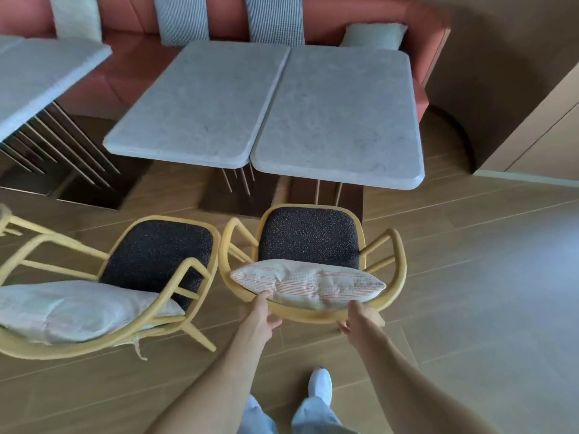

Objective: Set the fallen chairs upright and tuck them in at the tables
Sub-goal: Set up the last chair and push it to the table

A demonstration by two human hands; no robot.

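Observation:
A yellow-framed chair (398,261) with a dark speckled seat stands upright just short of the right grey stone table (338,114), with a striped cushion (307,283) against its back. My left hand (264,311) and my right hand (360,317) both grip its curved back rail. A second yellow chair (150,255) stands upright to the left, angled away from the left grey table (200,101), and carries a pale cushion (72,308).
A coral bench with cushions (432,57) runs behind the tables. Another grey table (37,76) on metal rods stands at far left, with part of a third chair frame (12,223). A beige cabinet (539,136) is at right. My white shoe (319,386) is on the wood floor.

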